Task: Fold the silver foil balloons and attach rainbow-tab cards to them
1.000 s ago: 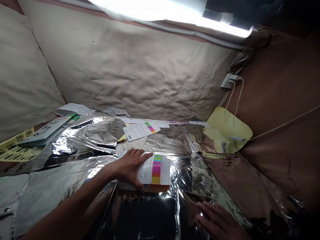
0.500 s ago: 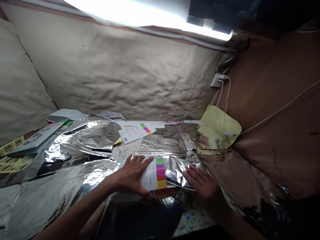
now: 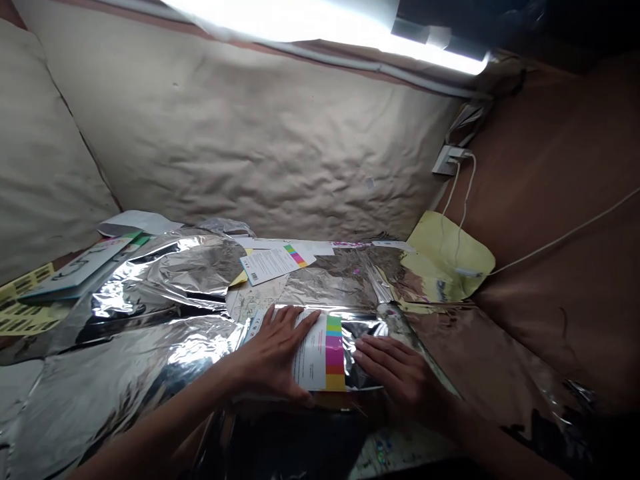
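A printed white card [image 3: 310, 363] with rainbow-coloured bands at its right end lies on the work surface in front of me. My left hand [image 3: 277, 350] rests across it with fingers spread, fingertips toward the far edge and thumb by the near edge. From under the card's right end comes shiny silver foil [image 3: 357, 380]. On that foil my right hand [image 3: 395, 367] lies flat, its fingers stretched out toward the card. How the card and foil join is hidden.
A similar card [image 3: 273, 265] lies farther back. Silver sheeting [image 3: 115, 380] covers the left side, near folded cards [image 3: 83, 270] and a yellow sheet [image 3: 30, 313]. At the back right are another yellow sheet [image 3: 430, 247], white cables [image 3: 473, 193] and a socket [image 3: 445, 160].
My right hand has moved left, closer to the card's coloured end, and less foil shows between them. The foil looks flatter. The camera view has shifted slightly.
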The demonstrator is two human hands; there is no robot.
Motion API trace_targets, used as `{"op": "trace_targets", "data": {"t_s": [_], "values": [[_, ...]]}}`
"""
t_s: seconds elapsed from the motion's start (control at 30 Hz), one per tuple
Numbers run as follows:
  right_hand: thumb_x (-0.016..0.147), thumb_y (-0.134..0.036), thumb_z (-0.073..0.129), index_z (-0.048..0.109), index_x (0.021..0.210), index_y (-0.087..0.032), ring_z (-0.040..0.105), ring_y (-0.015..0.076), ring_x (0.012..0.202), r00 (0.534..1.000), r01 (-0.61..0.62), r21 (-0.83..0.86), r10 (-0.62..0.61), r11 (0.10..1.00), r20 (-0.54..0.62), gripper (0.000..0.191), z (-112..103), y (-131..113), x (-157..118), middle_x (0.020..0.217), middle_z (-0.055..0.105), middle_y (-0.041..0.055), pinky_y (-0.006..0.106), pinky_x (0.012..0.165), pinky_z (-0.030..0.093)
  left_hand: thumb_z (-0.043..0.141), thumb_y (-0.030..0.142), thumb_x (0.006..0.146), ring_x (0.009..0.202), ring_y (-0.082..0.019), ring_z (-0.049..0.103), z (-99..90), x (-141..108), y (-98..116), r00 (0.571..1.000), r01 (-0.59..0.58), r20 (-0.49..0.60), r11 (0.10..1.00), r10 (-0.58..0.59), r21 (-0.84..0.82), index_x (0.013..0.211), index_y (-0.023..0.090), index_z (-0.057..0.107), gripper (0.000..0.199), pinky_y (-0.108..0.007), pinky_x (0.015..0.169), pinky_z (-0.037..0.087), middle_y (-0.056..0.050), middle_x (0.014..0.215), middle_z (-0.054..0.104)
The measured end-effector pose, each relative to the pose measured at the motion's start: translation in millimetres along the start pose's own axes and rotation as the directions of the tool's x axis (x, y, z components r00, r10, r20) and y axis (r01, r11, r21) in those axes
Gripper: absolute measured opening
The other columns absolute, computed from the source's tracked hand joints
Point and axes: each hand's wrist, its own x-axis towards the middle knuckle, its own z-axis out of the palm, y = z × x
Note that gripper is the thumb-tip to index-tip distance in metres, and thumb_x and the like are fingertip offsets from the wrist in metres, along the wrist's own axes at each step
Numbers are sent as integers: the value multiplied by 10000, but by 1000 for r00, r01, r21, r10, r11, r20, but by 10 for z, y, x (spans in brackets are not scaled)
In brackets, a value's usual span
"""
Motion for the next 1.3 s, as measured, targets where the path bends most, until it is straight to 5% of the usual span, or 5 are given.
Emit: {"op": "trace_targets", "data": {"t_s": [0.2, 0.4, 0.83, 1.03, 1.3], "values": [[865, -165, 594, 365, 1510, -293, 251, 318, 1475, 914, -400, 230, 369, 887, 168, 697, 24, 35, 108, 1597, 306, 88, 568, 1163, 314, 789, 669, 521, 1428, -470, 185, 99, 25, -47, 988, 121, -115, 986, -107, 118, 1569, 230, 137, 1310, -667, 1135, 53, -227, 1535, 266], [853, -562, 613, 646, 1114, -180, 717, 245, 721, 447, -686, 727, 805, 28, 390, 464, 141, 302, 168, 864, 718, 77, 388, 634, 596, 788, 621, 546, 1442, -458, 151, 101, 87, -55, 930, 213, -346, 947, -122, 240, 1565, 261, 156, 1252, -633, 1150, 14, -193, 1550, 252], [815, -557, 687, 748, 917, -112, 578, 111, 587, 734, -630, 765, 221, -130, 642, 460, 209, 267, 1026, 685, 660, 23, 228, 583, 478, 778, 497, 599, 1439, -433, 177, 28, 48, 33, 886, 204, -462, 928, -39, 313, 1567, 281, 177, 1160, -617, 1165, 8, -179, 1531, 269], [813, -596, 680, 495, 1395, -241, 560, 277, 1220, 583, -371, 871, 811, 321, -51, 707, 179, 194, 978, 1352, 580, 127, 412, 983, 490, 722, 668, 656, 1425, -449, 195, -81, 91, 43, 731, 422, -659, 876, -177, 233, 1580, 246, 46, 1220, -652, 1146, -4, -233, 1513, 247], [757, -421, 798, 679, 1161, -182, 685, 302, 959, 668, -147, 985, 726, -87, 163, 484, 141, -38, 1155, 994, 748, 106, 429, 867, 540, 733, 778, 592, 1191, -416, 521, -374, -32, 346, 713, 219, -656, 967, -247, -126, 1575, 257, -40, 1355, -589, 1019, 382, -205, 1368, 480]]}}
